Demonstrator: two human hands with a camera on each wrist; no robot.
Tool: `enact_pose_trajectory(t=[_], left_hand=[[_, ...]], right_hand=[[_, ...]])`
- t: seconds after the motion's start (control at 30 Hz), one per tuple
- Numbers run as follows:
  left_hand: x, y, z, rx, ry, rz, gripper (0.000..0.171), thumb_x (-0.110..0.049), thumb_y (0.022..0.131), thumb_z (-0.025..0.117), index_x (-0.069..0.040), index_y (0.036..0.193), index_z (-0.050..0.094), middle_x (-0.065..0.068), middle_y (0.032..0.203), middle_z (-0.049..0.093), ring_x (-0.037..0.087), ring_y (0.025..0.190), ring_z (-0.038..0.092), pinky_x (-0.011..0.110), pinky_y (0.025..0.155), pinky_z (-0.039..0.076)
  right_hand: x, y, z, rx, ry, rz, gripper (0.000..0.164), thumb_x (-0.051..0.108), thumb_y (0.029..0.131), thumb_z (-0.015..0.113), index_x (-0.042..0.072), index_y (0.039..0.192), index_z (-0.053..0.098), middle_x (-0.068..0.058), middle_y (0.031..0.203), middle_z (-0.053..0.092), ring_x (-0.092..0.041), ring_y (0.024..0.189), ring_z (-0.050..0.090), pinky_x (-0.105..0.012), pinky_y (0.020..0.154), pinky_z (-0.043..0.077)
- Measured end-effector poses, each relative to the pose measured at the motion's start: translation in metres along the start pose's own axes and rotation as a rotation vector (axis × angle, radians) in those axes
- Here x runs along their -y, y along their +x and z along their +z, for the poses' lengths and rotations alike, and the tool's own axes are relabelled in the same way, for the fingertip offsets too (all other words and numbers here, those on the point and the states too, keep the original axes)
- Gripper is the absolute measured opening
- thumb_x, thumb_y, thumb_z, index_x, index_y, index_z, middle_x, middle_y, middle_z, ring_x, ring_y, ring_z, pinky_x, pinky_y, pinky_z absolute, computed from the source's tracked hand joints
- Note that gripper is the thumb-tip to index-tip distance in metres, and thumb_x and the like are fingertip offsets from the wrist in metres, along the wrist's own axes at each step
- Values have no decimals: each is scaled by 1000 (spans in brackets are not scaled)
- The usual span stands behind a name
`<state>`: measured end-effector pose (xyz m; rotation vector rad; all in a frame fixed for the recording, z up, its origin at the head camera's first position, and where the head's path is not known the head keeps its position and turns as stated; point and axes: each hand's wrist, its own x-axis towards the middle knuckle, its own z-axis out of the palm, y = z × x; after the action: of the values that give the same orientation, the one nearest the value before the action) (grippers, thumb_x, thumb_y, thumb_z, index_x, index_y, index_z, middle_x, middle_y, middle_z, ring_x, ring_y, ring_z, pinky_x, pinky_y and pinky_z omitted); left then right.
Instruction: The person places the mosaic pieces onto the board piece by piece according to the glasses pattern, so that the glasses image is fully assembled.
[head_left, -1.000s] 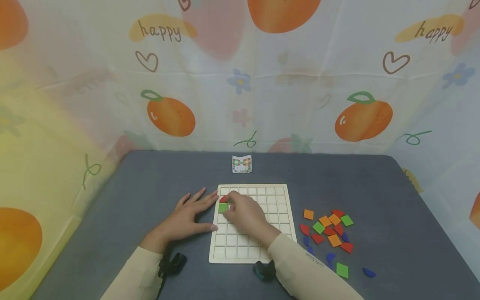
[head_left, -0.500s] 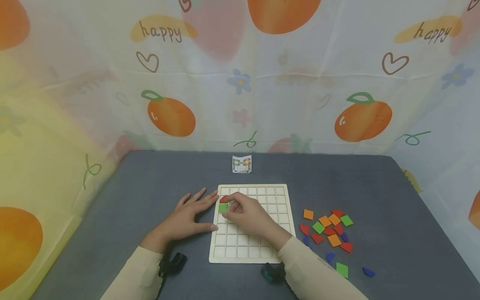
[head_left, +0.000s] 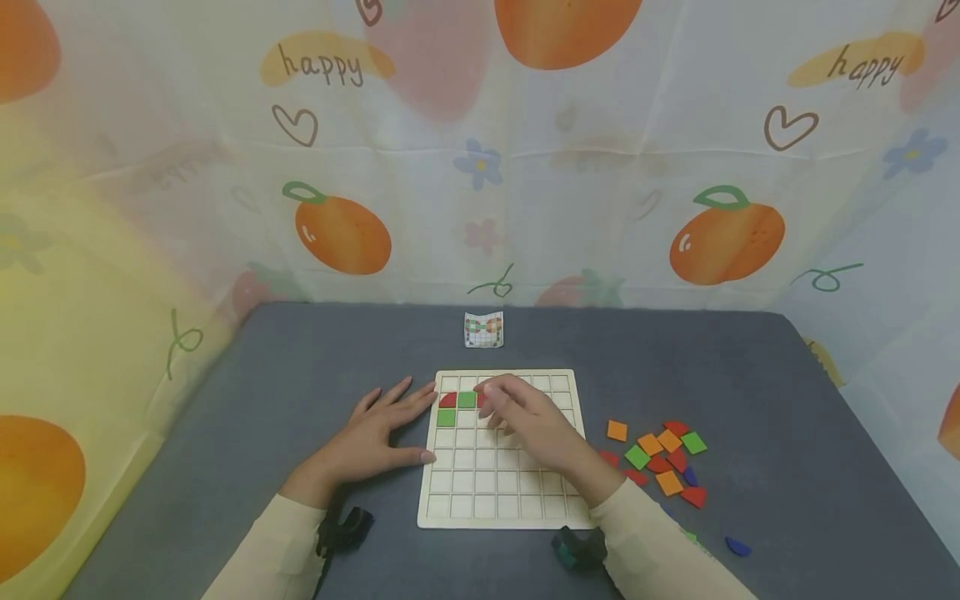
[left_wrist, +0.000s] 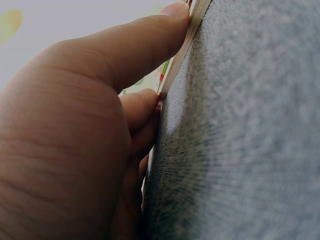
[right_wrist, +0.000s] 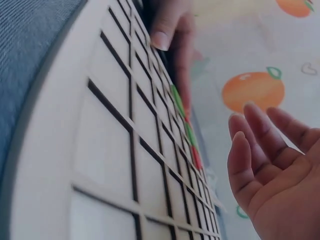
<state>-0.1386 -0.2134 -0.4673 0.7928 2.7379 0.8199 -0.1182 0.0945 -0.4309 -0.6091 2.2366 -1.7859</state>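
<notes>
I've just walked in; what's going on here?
A person's left hand touches the left edge of a pale wooden grid board; the right hand hovers above it, holding nothing visible. Two green square tiles and two red tiles, one partly hidden, sit on it. Loose red, orange, green and blue tiles lie right of it.

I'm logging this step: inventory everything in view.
Table: one, dark grey, foreground.
Backdrop: one, pale, printed, behind table.
Grid board: one, cream, on table.
Card: one, white patterned, beyond board.
Orange tiles: four showing, right of board.
Red tiles: eight showing, two on board, six right.
Green tiles: five showing, two on board, three right.
Blue tiles: at least two, right.
Wrist devices: two, black, at wrists.
Sleeves: two, cream, on forearms.
Left hand: one, at board's left edge.
Right hand: one, over board.
</notes>
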Motion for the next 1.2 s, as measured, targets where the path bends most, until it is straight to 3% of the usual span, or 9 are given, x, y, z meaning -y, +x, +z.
enact_pose_trajectory(t=[0.27, 0.67, 0.97, 1.2], left_hand=[[1, -2, 0, -2, 0, 6, 101, -65, 91, 81, -23, 172, 38, -7, 175, 32, 32, 165, 13, 69, 124, -1], [1, -3, 0, -2, 1, 6, 101, -66, 91, 81, -24, 172, 38, -8, 175, 31, 31, 165, 12, 68, 124, -1], [2, -2, 0, -4, 8, 8, 100, -67, 91, 80, -24, 172, 38, -8, 175, 32, 31, 165, 13, 68, 124, -1], [0, -2, 0, -2, -2, 11, 100, -65, 91, 81, -24, 171, 38, -8, 175, 32, 32, 165, 13, 68, 124, 0]], right_hand=[[4, -16, -24, -38, 32, -51, 57, 36, 122, 27, -2, 146, 62, -14, 117, 68, -34, 104, 69, -52, 94, 56], [1, -41, -62, -114, 18, -104, 56, 31, 122, 27, -9, 144, 59, -20, 117, 67, -39, 104, 66, -42, 93, 56], [-8, -62, -99, -193, -47, -82, 60, 31, 123, 21, -11, 146, 57, -22, 118, 67, -38, 106, 66, -34, 95, 55], [-17, -81, -122, -266, -95, -29, 57, 31, 123, 24, -8, 147, 58, -21, 119, 68, -29, 110, 68, -30, 96, 53]])
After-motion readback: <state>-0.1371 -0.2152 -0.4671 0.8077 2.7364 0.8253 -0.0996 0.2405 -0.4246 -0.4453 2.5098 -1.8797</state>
